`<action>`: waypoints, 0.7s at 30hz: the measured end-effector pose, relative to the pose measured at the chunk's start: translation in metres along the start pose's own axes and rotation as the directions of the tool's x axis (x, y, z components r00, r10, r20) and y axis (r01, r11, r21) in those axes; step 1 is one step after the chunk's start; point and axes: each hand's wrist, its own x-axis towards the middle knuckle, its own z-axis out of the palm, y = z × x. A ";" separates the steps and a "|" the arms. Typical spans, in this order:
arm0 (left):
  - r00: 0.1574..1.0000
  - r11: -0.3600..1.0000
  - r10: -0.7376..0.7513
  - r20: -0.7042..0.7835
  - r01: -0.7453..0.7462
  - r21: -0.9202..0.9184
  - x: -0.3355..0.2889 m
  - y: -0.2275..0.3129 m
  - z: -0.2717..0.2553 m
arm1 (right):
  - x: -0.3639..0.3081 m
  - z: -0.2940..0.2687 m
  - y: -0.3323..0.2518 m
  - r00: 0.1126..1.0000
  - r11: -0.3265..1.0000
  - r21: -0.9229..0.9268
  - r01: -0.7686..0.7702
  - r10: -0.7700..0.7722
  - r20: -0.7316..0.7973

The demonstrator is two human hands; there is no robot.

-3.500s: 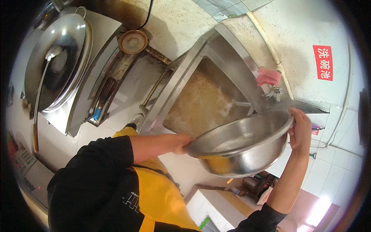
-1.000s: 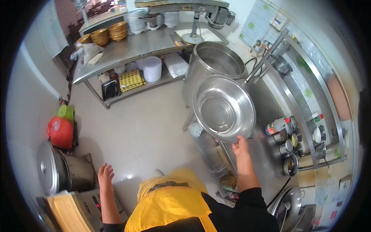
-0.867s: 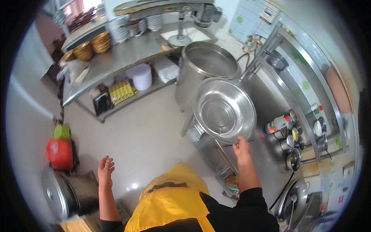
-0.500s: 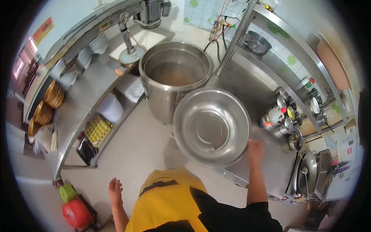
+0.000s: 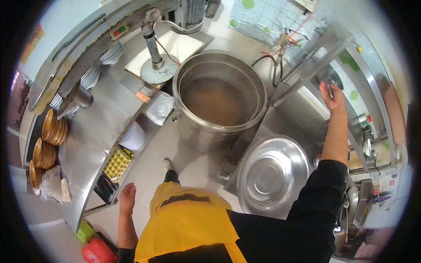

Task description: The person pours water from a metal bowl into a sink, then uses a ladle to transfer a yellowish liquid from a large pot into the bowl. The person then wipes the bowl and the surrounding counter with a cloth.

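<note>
The right hand [image 5: 335, 100] is reaching up to a dark saucepan [image 5: 336, 78] at the steel rack on the far right. The saucepan is sitting directly beyond the fingertips, and the fingers are bending at its near side, where a dark handle-like part is showing; whether they are closing fully around it cannot be told. The left hand [image 5: 128, 198] is hanging low over the floor, fingers slackly curling and gripping nothing visible, near a yellow egg tray [image 5: 118, 164] on the lower shelf. The wide stainless-steel basin [image 5: 272, 173] is lying over the right-hand steel worktop [image 5: 285, 120], below the right forearm and apart from both hands.

A slanting steel post [image 5: 302, 72] is standing just left of the right hand, partly screening the saucepan. Loose wiring [image 5: 280, 48] is running along the tiled wall behind. On the left, a steel counter [image 5: 90, 140] is carrying brown bowls [image 5: 45, 153] in nested stacks and white dishes [image 5: 90, 75]. A round metal base plate [image 5: 160, 72] on a column is standing near the counter's far end.

The tall stockpot [image 5: 197, 136] is standing upright between the counter and the worktop, holding cloudy brown liquid [image 5: 215, 103] below its rim. The basin is showing bare, shiny metal. A white bucket [image 5: 133, 136] is standing under the counter, its contents hidden.
</note>
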 end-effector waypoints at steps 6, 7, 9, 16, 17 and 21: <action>0.993 0.997 -0.074 0.094 0.070 0.042 0.103 -0.014 -0.037 | -0.015 -0.048 0.052 0.974 0.979 0.084 0.186 -0.195 0.115; 0.984 0.992 -0.126 0.128 0.127 -0.002 0.117 -0.008 -0.042 | -0.046 -0.037 0.073 0.952 0.955 0.064 0.288 -0.293 0.087; 0.985 0.991 -0.078 0.157 0.060 0.119 0.152 0.003 -0.054 | -0.117 -0.004 0.117 0.933 0.933 -0.044 0.358 -0.359 -0.023; 0.955 0.988 -0.150 0.255 0.135 0.074 0.223 0.048 -0.041 | -0.199 0.071 0.293 0.993 0.945 -0.326 -0.035 -0.005 -0.121; 0.956 0.992 -0.102 0.277 0.077 0.100 0.232 0.041 -0.036 | -0.186 0.080 0.317 0.972 0.942 -0.282 -0.184 0.131 -0.197; 0.944 0.978 -0.095 0.317 0.029 0.204 0.235 0.074 -0.036 | -0.099 0.071 0.426 0.835 0.808 -0.261 -0.529 0.440 -0.332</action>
